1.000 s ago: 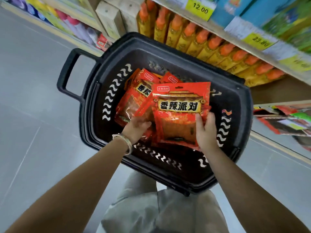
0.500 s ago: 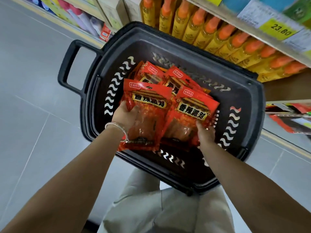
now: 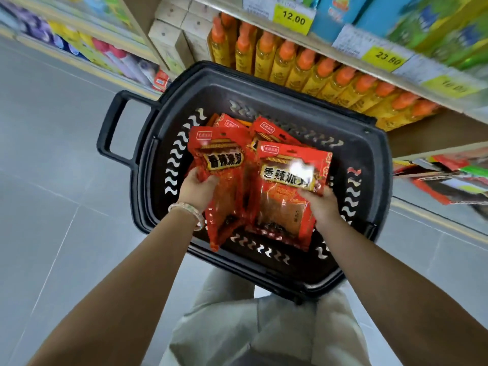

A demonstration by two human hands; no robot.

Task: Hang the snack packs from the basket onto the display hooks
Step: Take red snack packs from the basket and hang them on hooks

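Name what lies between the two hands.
Head view: two red snack packs side by side, the left pack gripped by the left hand, the right pack by the right hand.

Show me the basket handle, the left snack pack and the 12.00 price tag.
basket handle [image 3: 107,129], head view, outer bar.
left snack pack [image 3: 224,161], head view, black label.
12.00 price tag [image 3: 293,18], head view, yellow face.

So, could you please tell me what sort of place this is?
Most likely a supermarket or convenience-store aisle: the shelf edge carries yellow price tags, a row of orange-capped bottles is lined up for sale, and a black shopping basket holds red snack packs.
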